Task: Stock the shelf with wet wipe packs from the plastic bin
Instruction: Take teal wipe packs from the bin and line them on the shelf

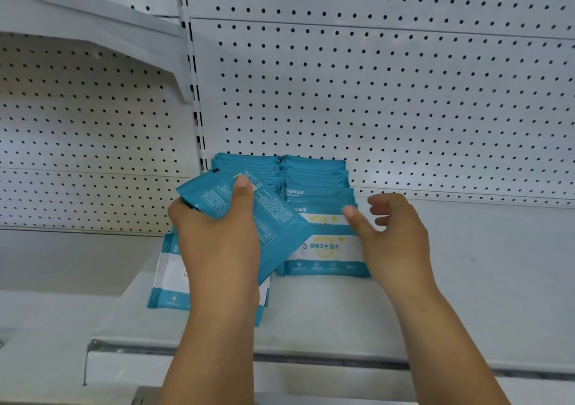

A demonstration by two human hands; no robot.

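Observation:
My left hand (217,236) grips a small bunch of teal wet wipe packs (273,221), printed back up, tilted above the white shelf (435,295). Beneath it lies a low stack of packs (165,280) with white and teal fronts. To the right, a row of overlapping packs (323,249) runs back to the pegboard, with another row (245,163) behind my left hand. My right hand (395,236) hovers at the right edge of that row, fingers loosely curled, thumb touching a pack. The plastic bin is out of view.
A white perforated back panel (404,93) rises behind the shelf. A slotted upright (194,93) divides it from the left bay, where a higher shelf bracket (124,46) juts out. The shelf's front lip (311,348) runs across below my wrists.

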